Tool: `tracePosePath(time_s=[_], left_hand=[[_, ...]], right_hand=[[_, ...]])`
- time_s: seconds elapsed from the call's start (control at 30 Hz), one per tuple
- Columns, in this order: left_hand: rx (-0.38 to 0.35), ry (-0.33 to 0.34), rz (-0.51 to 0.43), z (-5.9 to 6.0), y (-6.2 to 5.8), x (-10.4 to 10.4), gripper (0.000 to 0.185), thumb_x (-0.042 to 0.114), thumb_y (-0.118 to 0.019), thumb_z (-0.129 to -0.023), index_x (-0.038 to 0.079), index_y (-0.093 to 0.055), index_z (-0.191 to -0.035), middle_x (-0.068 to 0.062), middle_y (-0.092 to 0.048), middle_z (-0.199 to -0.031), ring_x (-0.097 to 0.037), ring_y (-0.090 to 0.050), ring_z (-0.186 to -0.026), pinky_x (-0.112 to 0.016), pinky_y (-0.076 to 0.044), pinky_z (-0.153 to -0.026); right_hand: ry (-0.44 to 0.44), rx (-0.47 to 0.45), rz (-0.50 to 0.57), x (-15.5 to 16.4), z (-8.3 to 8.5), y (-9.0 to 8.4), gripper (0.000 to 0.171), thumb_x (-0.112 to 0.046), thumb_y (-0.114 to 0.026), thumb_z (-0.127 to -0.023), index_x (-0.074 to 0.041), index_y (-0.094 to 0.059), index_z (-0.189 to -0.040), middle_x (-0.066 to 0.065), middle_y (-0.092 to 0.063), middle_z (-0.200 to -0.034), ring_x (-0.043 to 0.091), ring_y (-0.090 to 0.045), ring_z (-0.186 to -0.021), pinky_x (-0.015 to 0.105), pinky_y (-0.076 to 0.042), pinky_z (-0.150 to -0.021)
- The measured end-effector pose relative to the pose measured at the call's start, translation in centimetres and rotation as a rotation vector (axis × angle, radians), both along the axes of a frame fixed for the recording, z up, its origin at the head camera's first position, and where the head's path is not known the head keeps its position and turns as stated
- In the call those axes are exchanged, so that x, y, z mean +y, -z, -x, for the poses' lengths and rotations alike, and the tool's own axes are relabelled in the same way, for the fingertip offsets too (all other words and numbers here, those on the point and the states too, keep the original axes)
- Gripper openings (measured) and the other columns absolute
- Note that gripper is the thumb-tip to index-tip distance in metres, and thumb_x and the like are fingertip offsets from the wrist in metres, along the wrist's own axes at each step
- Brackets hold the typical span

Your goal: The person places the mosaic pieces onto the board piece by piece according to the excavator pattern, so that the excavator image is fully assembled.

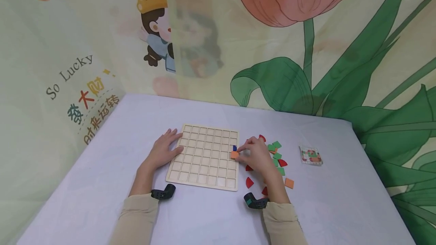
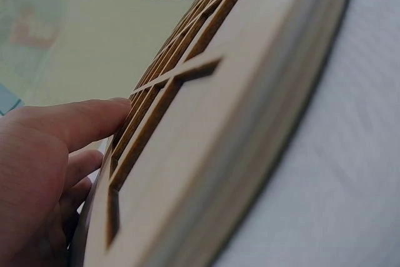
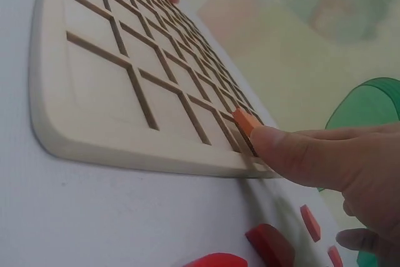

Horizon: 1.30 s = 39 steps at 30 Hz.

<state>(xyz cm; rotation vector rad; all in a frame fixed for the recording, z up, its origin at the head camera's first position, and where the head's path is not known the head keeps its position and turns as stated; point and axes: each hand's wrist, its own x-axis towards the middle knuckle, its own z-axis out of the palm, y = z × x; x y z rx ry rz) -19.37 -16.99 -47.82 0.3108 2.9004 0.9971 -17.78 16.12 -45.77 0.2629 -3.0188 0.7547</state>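
Note:
A pale wooden grid board [image 1: 201,158] lies on the table between both hands. My left hand [image 1: 164,149] rests on its left edge, thumb and fingers spread over the rim, as the left wrist view also shows. At the right edge, my right hand [image 1: 255,155] pinches an orange square tile [image 1: 234,155] between thumb and fingers, over a cell in the right-hand column. In the right wrist view the orange tile [image 3: 247,120] is tilted, its near edge at the thumb tip. Just beyond it a small blue piece [image 1: 235,148] sits in the same column.
Right of the board lie scattered green squares [image 1: 277,144], red quarter-round pieces [image 1: 249,182] and an orange square [image 1: 289,183], some partly hidden by the right forearm. Farther right is a small patterned card stack [image 1: 311,155]. A printed cloth backdrop [image 1: 204,86] rises behind the table.

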Motion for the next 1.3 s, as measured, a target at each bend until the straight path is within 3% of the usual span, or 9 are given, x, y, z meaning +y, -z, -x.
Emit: tracePosePath(time_s=[0.37,0.63,0.97,1.13,1.3], left_hand=[[-0.001,0.003,0.008,0.2,0.1,0.1,0.058,0.031,-0.058,-0.091,0.006,-0.043,-0.142,-0.017,-0.028,-0.155,-0.036,-0.013,-0.147,-0.056,-0.008,-0.119],[0.011,0.003,0.012,0.4,0.2,0.0,0.058,0.031,-0.058,-0.091,0.007,-0.043,-0.142,-0.018,-0.029,-0.154,-0.035,-0.014,-0.147,-0.055,-0.008,-0.119],[0.011,-0.001,0.013,0.4,0.3,-0.1,0.057,0.03,-0.059,-0.092,0.007,-0.043,-0.141,-0.018,-0.029,-0.154,-0.036,-0.014,-0.146,-0.055,-0.009,-0.119],[0.007,-0.005,0.017,0.5,0.4,-0.1,0.058,0.031,-0.059,-0.091,0.007,-0.043,-0.142,-0.017,-0.029,-0.154,-0.036,-0.014,-0.147,-0.055,-0.009,-0.119],[0.0,-0.004,0.008,0.5,0.4,0.0,0.057,0.03,-0.059,-0.091,0.007,-0.044,-0.141,-0.017,-0.029,-0.154,-0.035,-0.014,-0.147,-0.055,-0.008,-0.119]], right_hand=[[-0.002,-0.014,-0.008,-0.2,0.1,0.9,0.024,-0.034,-0.085,-0.069,-0.02,-0.078,-0.088,-0.001,-0.061,-0.097,0.019,-0.047,-0.101,0.033,-0.048,-0.08],[-0.005,-0.043,0.051,-0.3,0.2,1.0,0.024,-0.032,-0.084,-0.071,-0.017,-0.078,-0.088,0.001,-0.065,-0.099,0.021,-0.051,-0.101,0.036,-0.05,-0.084],[0.09,-0.114,0.046,-1.2,0.0,0.4,0.022,-0.029,-0.083,-0.073,-0.02,-0.079,-0.092,-0.002,-0.063,-0.098,0.017,-0.048,-0.099,0.027,-0.046,-0.073],[0.09,-0.121,0.025,-1.2,0.0,0.3,0.022,-0.03,-0.083,-0.073,-0.021,-0.078,-0.093,-0.002,-0.063,-0.098,0.017,-0.049,-0.099,0.028,-0.047,-0.073],[0.081,-0.166,0.057,0.2,0.1,-0.1,0.034,-0.034,-0.082,-0.073,-0.023,-0.075,-0.104,0.002,-0.063,-0.103,0.02,-0.049,-0.103,0.032,-0.052,-0.075]])
